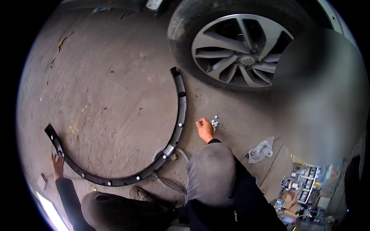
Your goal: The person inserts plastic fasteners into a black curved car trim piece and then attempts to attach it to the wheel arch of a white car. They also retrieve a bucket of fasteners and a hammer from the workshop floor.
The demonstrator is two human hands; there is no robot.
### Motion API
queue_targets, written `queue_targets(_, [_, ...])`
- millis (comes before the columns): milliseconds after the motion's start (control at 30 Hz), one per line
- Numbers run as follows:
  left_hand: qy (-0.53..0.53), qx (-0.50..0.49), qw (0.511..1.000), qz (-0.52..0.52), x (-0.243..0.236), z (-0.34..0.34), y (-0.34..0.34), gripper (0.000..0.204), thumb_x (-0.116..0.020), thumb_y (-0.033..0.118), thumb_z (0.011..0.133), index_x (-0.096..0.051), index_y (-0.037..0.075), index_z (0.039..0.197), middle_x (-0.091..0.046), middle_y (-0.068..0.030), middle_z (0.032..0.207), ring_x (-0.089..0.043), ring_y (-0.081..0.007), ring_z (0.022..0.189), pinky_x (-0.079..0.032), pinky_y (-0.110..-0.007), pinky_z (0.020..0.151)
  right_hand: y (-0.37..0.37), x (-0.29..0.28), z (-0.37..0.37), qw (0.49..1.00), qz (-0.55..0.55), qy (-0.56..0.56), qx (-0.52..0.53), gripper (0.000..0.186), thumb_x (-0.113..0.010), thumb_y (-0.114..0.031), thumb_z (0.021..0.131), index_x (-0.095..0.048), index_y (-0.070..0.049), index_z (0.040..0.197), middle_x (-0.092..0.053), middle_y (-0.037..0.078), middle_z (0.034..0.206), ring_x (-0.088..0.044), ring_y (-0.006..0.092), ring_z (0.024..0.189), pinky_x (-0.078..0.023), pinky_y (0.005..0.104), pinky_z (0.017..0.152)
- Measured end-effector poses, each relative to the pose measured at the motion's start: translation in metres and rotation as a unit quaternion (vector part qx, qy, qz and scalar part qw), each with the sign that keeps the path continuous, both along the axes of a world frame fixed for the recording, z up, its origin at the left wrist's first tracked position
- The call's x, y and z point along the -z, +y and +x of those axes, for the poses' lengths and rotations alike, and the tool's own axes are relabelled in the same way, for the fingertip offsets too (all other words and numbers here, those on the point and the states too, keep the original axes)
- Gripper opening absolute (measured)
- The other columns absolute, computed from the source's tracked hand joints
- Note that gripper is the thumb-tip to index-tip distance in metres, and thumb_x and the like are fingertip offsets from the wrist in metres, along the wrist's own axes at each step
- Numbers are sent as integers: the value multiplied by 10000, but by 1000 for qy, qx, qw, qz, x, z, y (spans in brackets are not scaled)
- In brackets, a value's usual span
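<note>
A curved black wheel-arch trim lies on the ground, its inner side up, with several white clips set along it. At its left end is my left hand, fingers apart, the fingertips touching the trim beside a clip. My right hand is low over the ground, right of the trim, with fingers drawn together. Whatever those fingers may hold is too small to make out. Just beside it lies a small pile of loose white clips.
A car wheel stands at the upper right. A clear plastic bag lies right of my knee. Boxes and small parts crowd the lower right. Part of a grey hose ring lies under the trim. A blurred oval hides the far right.
</note>
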State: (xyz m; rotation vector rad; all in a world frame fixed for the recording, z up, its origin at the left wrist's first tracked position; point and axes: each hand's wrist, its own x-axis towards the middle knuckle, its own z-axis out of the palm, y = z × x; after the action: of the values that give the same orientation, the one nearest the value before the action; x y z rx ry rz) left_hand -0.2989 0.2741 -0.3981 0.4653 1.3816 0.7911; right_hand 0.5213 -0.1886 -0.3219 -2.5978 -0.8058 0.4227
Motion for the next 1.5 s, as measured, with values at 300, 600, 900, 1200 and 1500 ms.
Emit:
queue_targets(300, [179, 92, 979, 31, -35, 21, -79, 846, -552, 628, 918, -336, 85, 1529, -427, -169, 1519, -422, -300, 1396, -309, -463, 1138, -57, -33, 49, 987, -93, -131, 28, 558, -668, -394, 909, -499, -91, 1346, -531, 173, 1291, -540, 384, 1170, -463, 479, 947])
queue_targets(600, [301, 202, 926, -104, -78, 101, -171, 542, -605, 483, 957, -514, 137, 1363, -654, -76, 1183, -649, -218, 996, -495, -383, 785, -58, 6, 53, 969, -73, -232, -53, 415, -653, -436, 904, -556, -78, 1090, -534, 136, 1071, -541, 343, 1003, -448, 483, 830])
queue_targets(900, [285, 243, 925, -65, -104, 178, -145, 394, -650, 444, 940, -586, 209, 1249, -677, -25, 1005, -679, -179, 813, -493, -302, 612, -78, 19, 54, 954, 77, -245, -156, 230, -683, -295, 878, -540, -115, 869, -540, 81, 907, -562, 284, 862, -449, 425, 724])
queue_targets(1200, [343, 419, 837, 81, -172, 302, -120, 467, -591, 504, 968, -582, 185, 1308, -690, -30, 1080, -673, -145, 879, -504, -298, 711, -96, 37, 76, 959, 148, -184, -159, 180, -677, -232, 868, -560, -100, 834, -586, 56, 836, -626, 243, 784, -536, 383, 618])
queue_targets(1500, [290, 382, 876, 57, -167, 267, -96, 470, -568, 423, 990, -517, 146, 1366, -667, -65, 1102, -692, -181, 851, -558, -292, 650, -104, 23, 61, 934, 125, -242, -232, 243, -697, -320, 875, -554, -125, 852, -563, 45, 905, -592, 225, 876, -488, 374, 699])
